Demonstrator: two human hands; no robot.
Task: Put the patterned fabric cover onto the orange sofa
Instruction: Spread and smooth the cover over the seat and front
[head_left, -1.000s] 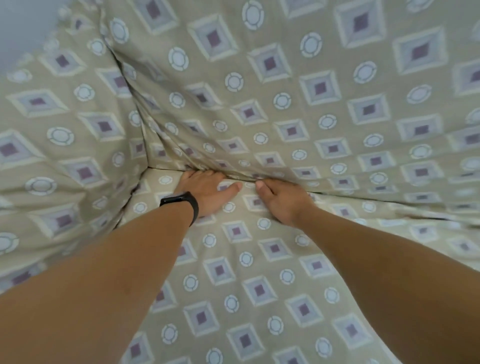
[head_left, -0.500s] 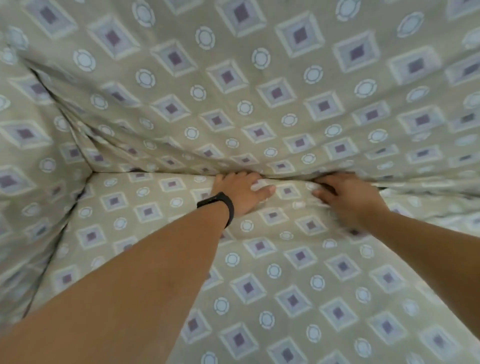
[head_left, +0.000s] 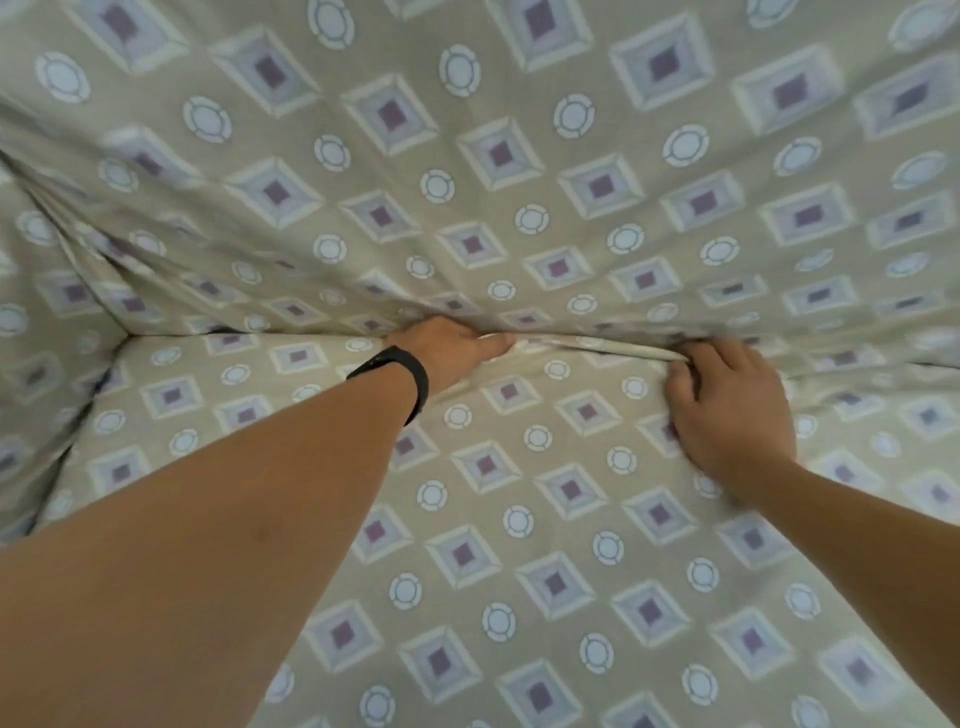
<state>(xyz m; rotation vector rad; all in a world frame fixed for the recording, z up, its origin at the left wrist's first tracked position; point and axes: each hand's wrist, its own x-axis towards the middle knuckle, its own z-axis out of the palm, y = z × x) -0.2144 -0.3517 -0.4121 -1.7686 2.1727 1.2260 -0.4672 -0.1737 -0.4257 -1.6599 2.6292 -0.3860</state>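
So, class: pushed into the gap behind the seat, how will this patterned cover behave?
Probably floppy: the patterned cover ridges between the left hand and right hand. Likely thin and light, since it creases finely toward the corner.

Ahead of my left hand (head_left: 451, 349) fingers the way is shut: they are pushed into the crease where the seat meets the back, and the cover (head_left: 519, 519) over the back rises straight beyond them. Between my left thumb and the right hand (head_left: 730, 410) fingers a raised fold (head_left: 613, 349) of cover lies along the crease, touching my right fingertips. Behind both hands the covered seat lies flat and open toward me. Far to the left of my left fingers the covered arm wall closes the corner. Right of my right fingers the crease runs on, rumpled.
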